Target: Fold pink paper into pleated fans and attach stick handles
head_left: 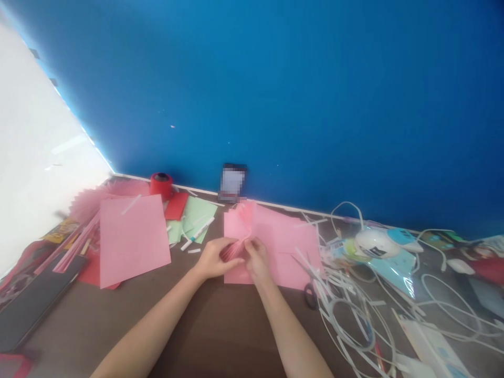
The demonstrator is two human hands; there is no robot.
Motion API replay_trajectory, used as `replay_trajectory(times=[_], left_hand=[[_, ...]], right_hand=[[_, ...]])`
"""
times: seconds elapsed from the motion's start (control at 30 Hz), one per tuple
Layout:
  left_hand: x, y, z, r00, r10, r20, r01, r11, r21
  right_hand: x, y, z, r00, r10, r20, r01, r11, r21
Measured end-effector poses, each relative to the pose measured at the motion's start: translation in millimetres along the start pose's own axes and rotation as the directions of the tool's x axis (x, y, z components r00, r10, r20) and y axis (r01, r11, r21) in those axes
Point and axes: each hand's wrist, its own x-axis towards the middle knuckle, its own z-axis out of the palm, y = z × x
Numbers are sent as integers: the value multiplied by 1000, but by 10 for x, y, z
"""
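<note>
Between my two hands is a piece of pleated pink paper (244, 216), its folds gathered together and fanning upward. My left hand (218, 258) wraps its left side, thumb reaching across the bottom. On the right, my right hand (256, 256) pinches the edge of the folds with thumb and fingers. Flat pink sheets (285, 236) lie on the table beneath and beside the hands. Scissors (310, 295) with dark handles rest at the right edge of these sheets, partly among white paper strips (334, 286).
Left are a large pink sheet (134, 241), pleated pink paper (88, 202), a red tape roll (160, 185), green paper (199, 212) and a white pen (197, 233). A phone (232, 182) leans on the blue wall (275, 94). Tangled white cables (370, 325) fill the right.
</note>
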Motion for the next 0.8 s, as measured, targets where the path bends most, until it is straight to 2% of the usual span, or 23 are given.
replay_trajectory(times=[0.07, 0.13, 0.27, 0.37, 0.5, 0.6, 0.67, 0.73, 0.8], left_hand=[[-7, -22, 31, 999, -38, -8, 38, 999, -7], [-7, -61, 56, 999, -20, -47, 20, 1000, 13], [1, -154, 65, 977, 141, -159, -111, 978, 179], [7, -186, 36, 950, 259, -175, -186, 918, 350], [22, -158, -6, 930, 317, -185, -198, 858, 473], [31, -119, -2, 934, 267, -236, -110, 847, 520], [27, -94, 14, 924, 199, -325, -8, 862, 506], [11, -70, 33, 906, 100, -412, 92, 902, 423], [-9, -42, 49, 924, -22, -381, 139, 949, 282]], right_hand=[[13, -4, -12, 1000, -19, 12, 20, 999, -29], [25, -17, -12, 999, -18, 39, 18, 1000, -8], [33, -60, 8, 993, -14, 113, -2, 991, 136], [32, -81, 13, 988, 6, 152, -39, 976, 214], [31, -80, 10, 987, 0, 158, -35, 976, 213], [31, -79, 18, 990, -18, 140, -6, 985, 171], [29, -87, 30, 993, -18, 113, 4, 992, 128], [27, -100, 41, 998, -21, 59, 15, 995, 99], [27, -108, 46, 999, -32, 5, 31, 996, 86]])
